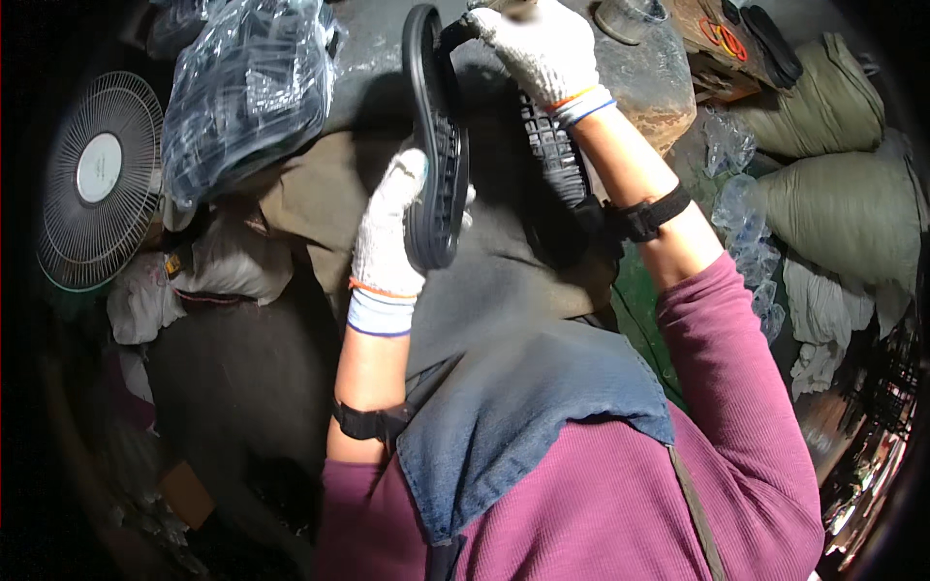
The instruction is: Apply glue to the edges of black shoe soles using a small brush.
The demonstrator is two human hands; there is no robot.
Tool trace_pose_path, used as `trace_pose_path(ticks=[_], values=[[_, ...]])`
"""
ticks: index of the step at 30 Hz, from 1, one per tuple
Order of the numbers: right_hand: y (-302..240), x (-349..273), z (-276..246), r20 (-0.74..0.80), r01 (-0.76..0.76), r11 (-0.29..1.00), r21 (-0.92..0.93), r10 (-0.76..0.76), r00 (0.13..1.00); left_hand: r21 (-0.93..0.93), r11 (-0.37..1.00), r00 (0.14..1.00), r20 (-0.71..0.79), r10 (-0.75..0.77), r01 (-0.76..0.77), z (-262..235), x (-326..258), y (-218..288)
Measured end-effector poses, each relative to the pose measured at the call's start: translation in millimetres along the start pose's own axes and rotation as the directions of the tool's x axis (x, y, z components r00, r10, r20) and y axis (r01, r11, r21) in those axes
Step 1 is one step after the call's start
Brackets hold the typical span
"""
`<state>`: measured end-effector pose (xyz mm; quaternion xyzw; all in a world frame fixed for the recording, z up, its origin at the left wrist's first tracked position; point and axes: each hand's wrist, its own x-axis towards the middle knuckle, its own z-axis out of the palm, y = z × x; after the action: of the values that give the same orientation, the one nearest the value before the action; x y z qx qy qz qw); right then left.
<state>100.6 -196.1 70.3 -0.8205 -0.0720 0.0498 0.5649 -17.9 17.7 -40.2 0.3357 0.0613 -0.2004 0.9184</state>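
Observation:
My left hand (390, 221), in a white knit glove, is closed around a black shoe sole (441, 184). The sole stands nearly upright, its raised rim and ribbed inside partly showing. Higher up and to the right, my gloved right hand (542, 48) has its fingers closed on a short black piece (458, 34) that reaches to the sole's upper end. I cannot tell whether that piece is separate or part of the sole. Below my right hand, a second black sole (554, 145) lies with its blocky tread showing, partly hidden by my wrist.
A clear plastic bag of dark pieces (247, 92) stands at the far left, beside a round fan (100, 167). A worn grey work surface (635, 82) lies ahead, with a small cup-like container (630, 19). Stuffed green sacks (838, 213) are at the right.

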Motion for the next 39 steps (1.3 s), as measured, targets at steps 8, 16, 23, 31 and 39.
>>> trace_pose_path(ticks=[8,16,23,31,39], values=[[47.9,-52.0,31.7,-0.204,0.4,0.851,-0.339,-0.482,0.852,-0.073,0.997,0.999,-0.037,0.022,-0.024,-7.6,-9.6,-6.6],[29.8,4.7,3.8,-0.27,0.436,0.7,-0.565,-0.656,0.704,-0.228,0.969,0.992,0.102,-0.068,0.089,9.5,-10.3,-18.3],[47.8,19.2,12.0,-0.224,0.498,0.608,-0.618,-0.744,0.629,-0.282,0.921,0.959,0.166,-0.228,0.268,-0.7,-16.6,-19.3],[31.9,17.2,36.1,-0.367,0.407,0.907,-0.112,-0.418,0.831,-0.554,0.796,0.946,0.316,-0.069,0.243,13.8,-13.1,-8.4],[64.9,9.9,44.2,-0.233,0.294,0.952,0.082,-0.268,0.935,-0.572,0.751,0.92,0.375,-0.118,0.329,11.6,-16.1,-13.1]])
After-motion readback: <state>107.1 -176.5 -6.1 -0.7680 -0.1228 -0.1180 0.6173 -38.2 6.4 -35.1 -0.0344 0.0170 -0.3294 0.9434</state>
